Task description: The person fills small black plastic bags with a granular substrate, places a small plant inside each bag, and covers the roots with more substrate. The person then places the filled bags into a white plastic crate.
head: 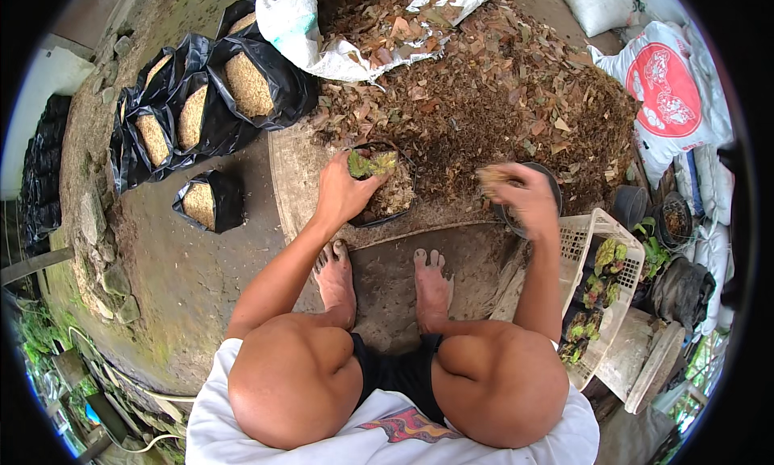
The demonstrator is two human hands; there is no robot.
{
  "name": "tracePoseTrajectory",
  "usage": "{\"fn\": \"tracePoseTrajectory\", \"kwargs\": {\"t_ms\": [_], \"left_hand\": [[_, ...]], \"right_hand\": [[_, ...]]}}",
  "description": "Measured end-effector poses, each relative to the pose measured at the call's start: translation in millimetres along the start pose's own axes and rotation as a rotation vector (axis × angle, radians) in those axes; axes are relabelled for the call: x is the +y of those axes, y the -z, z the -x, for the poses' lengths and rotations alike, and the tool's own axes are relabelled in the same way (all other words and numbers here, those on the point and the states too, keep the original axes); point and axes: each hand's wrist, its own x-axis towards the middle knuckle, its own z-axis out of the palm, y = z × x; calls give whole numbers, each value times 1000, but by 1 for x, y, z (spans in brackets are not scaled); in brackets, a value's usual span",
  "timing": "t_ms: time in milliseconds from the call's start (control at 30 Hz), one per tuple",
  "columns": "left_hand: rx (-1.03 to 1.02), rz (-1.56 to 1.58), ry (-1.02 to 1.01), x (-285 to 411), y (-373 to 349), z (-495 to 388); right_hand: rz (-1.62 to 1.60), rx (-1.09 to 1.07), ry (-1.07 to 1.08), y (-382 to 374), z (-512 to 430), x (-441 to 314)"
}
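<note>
My left hand (346,189) is at the left rim of a black plastic grow bag (387,218), its thumb and fingers around a small leafy seedling (372,164). The seedling has green leaves with reddish-brown tinges. Pale husks and dark crumbly matter (394,193) fill the bag around it. Over a dark round pot (551,184) to the right, my right hand (525,196) is blurred, with its fingers curled. Tan matter shows at those fingertips, but whether they grip it is unclear. The hand hides most of the pot's inside.
A heap of dry leaves and brown compost (484,96) lies ahead on a sack sheet (290,169). Several black bags of husks (248,84) stand left, one smaller bag (208,202) apart. At right are a cream plastic crate (626,247) with seedlings and white sacks (665,96).
</note>
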Motion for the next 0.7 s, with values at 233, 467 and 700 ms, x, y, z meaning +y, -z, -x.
{"fn": "tracePoseTrajectory", "kwargs": {"t_ms": [233, 467, 700], "left_hand": [[46, 63, -27, -8, -3, 0], [39, -2, -50, -11, -1, 12], [70, -6, -199, -25, -5, 26]], "right_hand": [[123, -353, -109, -129, -34, -5], [435, -221, 84, -129, -51, -11], [527, -396, 216, -128, -94, -20]]}}
